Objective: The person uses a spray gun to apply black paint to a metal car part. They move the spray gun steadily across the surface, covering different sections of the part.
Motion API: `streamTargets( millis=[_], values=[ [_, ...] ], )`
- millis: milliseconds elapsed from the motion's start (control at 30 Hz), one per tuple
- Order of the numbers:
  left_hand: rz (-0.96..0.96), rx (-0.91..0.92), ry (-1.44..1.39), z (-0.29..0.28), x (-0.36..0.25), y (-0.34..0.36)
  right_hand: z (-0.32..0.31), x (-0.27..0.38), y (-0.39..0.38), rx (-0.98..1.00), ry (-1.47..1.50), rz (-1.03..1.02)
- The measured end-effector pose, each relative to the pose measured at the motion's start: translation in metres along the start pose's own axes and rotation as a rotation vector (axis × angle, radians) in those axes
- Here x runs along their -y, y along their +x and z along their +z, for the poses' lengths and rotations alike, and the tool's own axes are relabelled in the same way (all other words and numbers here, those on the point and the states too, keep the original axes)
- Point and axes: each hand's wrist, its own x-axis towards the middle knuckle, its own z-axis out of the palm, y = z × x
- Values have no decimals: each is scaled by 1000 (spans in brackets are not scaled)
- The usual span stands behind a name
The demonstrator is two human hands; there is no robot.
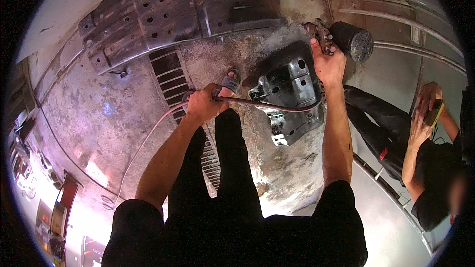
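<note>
Beside the right hand [330, 64], a black canister [352, 42], contents hidden.

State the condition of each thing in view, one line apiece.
Left hand: closed around the hose
Right hand: gripping gun-like tool
Hose: curved
Dark cylinder: contents hidden
Smaller panel: glossy black
Larger panel: duller, perforated
Floor grate: in place
Co-worker's hands: holding a phone-like object
Floor: stained

Left hand [202, 105]: wrapped around the hose [267, 105].
Hose: extends from the left side, passing in front of the glossy black panel [303, 89].
Right hand [330, 66]: grips the spray gun [316, 32]; dark can [346, 39] adjacent.
Floor [118, 118]: contains a grate [168, 71].
Co-worker [438, 173]: at right, holding a flat object [434, 113].
</note>
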Motion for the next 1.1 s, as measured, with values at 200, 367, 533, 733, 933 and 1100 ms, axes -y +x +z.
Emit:
streamTargets(
  millis=[200,367,533,733,933,1100],
  values=[
    [-32,-32,-25,9,-26,22,-1,-25,27,-63,-38,-98],
    [-36,-69,-74,9,-34,44,-1,-32,42,-46,-21,-88],
    [-109,-47,9,1,-26,46,9,-19,40,17,133,-61],
    [-63,-56,-15,-9,-8,35,12,5,22,173,297,-151],
    [-63,-48,-15,-14,7,26,19,26,10,185,386,-238],
    [-55,-86,-11,-18,16,19,24,52,-1,269,600,-270]
  ],
)
